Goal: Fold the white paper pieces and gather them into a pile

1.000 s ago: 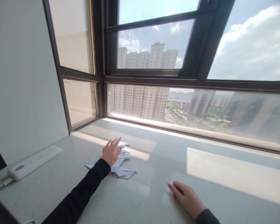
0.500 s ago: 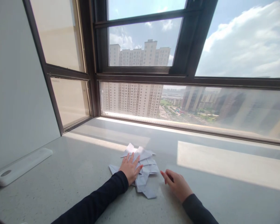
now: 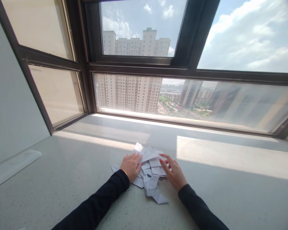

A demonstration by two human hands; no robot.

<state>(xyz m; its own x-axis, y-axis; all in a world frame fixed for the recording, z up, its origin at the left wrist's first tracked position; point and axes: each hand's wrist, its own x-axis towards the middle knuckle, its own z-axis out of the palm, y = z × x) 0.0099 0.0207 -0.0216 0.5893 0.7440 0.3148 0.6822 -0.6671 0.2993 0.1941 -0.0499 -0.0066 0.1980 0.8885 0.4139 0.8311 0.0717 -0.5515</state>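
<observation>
A loose heap of folded white paper pieces (image 3: 150, 172) lies on the pale speckled counter (image 3: 62, 179), in the shaded strip just short of the bright patches of sun. The pieces overlap untidily, with one or two trailing off toward the person's near side. The left hand (image 3: 131, 166) rests flat on the heap's left edge, its fingers (image 3: 135, 157) spread and laid on the paper, gripping nothing. The right hand (image 3: 173, 171) lies on the heap's right side, fingers (image 3: 163, 158) stretched out and slightly arched, their tips touching the top sheets, nothing clasped. Both arms wear dark sleeves (image 3: 103, 201). Well off to the left a long white device (image 3: 12, 166) lies near the wall. Beyond the counter stands a dark-framed window (image 3: 189, 72) looking out on tall apartment blocks (image 3: 134, 92).
</observation>
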